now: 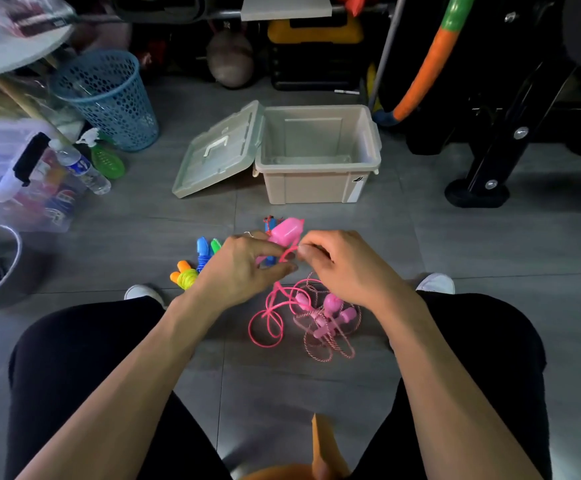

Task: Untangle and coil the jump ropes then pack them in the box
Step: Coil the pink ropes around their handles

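Both hands meet over the floor between my knees. My left hand (244,268) and my right hand (341,268) pinch a bright pink jump rope (271,306) near its pink handle (287,230), and its loose loops hang to the floor. A twisted pink-and-white rope with pink handles (330,320) lies tangled below my right hand. Coiled ropes with orange handles (181,275) and blue and green handles (206,249) lie left of my left hand. The beige box (316,183) stands open and empty ahead, its lid (216,154) hinged down to the left.
A blue mesh basket (109,98), a water bottle (81,168) and a green spray bottle (105,161) stand at the left, by a clear storage bin (2,161). A black stand base (476,192) sits right of the box. My shoes (434,284) flank the ropes.
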The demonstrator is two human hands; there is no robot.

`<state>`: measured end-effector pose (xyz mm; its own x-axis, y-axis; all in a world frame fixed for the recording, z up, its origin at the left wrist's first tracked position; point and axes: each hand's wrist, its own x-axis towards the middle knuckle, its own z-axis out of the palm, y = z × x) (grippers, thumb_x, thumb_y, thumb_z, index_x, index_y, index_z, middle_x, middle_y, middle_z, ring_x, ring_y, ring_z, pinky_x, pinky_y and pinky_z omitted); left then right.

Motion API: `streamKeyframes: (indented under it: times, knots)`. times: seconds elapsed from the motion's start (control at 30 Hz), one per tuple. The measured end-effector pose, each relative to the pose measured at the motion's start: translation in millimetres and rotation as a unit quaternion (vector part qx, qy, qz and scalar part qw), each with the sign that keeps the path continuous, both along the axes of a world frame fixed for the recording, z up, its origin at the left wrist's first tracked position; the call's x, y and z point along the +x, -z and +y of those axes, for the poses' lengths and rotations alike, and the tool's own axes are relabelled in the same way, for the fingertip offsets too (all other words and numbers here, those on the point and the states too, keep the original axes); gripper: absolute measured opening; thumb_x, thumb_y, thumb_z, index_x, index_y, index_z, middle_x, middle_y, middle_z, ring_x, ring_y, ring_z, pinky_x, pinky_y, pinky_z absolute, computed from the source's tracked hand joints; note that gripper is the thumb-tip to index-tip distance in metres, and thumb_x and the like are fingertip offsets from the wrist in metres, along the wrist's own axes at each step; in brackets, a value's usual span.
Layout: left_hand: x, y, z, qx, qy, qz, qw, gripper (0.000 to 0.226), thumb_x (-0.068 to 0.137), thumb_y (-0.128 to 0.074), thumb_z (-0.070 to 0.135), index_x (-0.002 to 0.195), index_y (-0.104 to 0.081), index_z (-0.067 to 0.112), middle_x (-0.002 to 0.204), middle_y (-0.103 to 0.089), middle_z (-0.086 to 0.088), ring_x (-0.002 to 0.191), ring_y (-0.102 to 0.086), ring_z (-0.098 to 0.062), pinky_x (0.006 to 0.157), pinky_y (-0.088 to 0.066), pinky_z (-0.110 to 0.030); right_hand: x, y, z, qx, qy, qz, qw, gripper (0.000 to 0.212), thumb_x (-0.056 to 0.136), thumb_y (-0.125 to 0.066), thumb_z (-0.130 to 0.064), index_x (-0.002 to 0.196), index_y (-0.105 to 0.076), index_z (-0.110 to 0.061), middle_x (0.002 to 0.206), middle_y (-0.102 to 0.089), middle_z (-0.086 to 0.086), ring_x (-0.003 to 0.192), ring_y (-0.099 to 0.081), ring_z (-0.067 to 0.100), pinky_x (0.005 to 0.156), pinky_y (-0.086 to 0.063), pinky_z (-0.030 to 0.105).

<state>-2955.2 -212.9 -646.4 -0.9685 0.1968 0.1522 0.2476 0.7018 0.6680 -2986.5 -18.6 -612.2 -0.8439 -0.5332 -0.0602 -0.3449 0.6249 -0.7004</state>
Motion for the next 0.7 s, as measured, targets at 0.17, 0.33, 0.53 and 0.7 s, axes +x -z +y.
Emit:
streamKeyframes:
  times: [0.17, 0.33, 0.53, 0.7]
  knots:
    - [-4.3, -6.2, -11.0, 0.005, -0.105, 0.010, 0.994, 0.011, 0.083, -0.073, 0.014, 0.086, -0.078, 0.023, 0.072, -0.062, 0.003, 0.063, -0.054, -0.015, 0.060, -0.043, -0.028, -0.7, -0.9, 10.9, 0.036, 0.002, -0.030, 0.999, 0.024, 0.096, -0.055, -0.030, 0.073, -0.056, -0.021, 0.058, -0.056, -0.005, 0.052, -0.048, 0.012, 0.055, -0.041, 0.033]
    - [-18.7, -11.4, -52.8, -0.071, -0.267, -0.098, 0.956, 0.006, 0.082, -0.072, 0.024, 0.085, -0.076, 0.022, 0.067, -0.063, -0.015, 0.065, -0.064, -0.033, 0.064, -0.053, -0.036, -13.0, -3.5, 27.3, 0.093, 0.006, -0.050, 0.994, 0.026, 0.098, -0.051, -0.028, 0.082, -0.064, -0.012, 0.061, -0.059, 0.005, 0.052, -0.060, 0.016, 0.051, -0.041, 0.033]
    - [-14.6, -13.9, -7.0, -0.090, -0.062, -0.090, 0.990, 0.038, 0.068, -0.079, 0.041, 0.101, -0.074, 0.023, 0.100, -0.070, -0.004, 0.093, -0.063, -0.022, 0.082, -0.044, -0.025, -14.5, -4.9, 14.7, 0.038, -0.013, -0.003, 0.999, 0.020, 0.098, -0.054, -0.025, 0.083, -0.065, -0.017, 0.066, -0.062, 0.001, 0.066, -0.056, 0.024, 0.064, -0.044, 0.038]
    - [-14.6, -8.4, 14.6, -0.045, 0.010, -0.003, 0.999, 0.012, 0.086, -0.068, 0.019, 0.093, -0.076, 0.017, 0.087, -0.067, -0.008, 0.082, -0.062, -0.027, 0.074, -0.050, -0.039, -9.6, 5.5, 9.9, 0.027, 0.007, -0.012, 1.000, 0.036, 0.098, -0.056, -0.027, 0.063, -0.046, -0.030, 0.054, -0.049, -0.005, 0.051, -0.049, 0.008, 0.052, -0.036, 0.032]
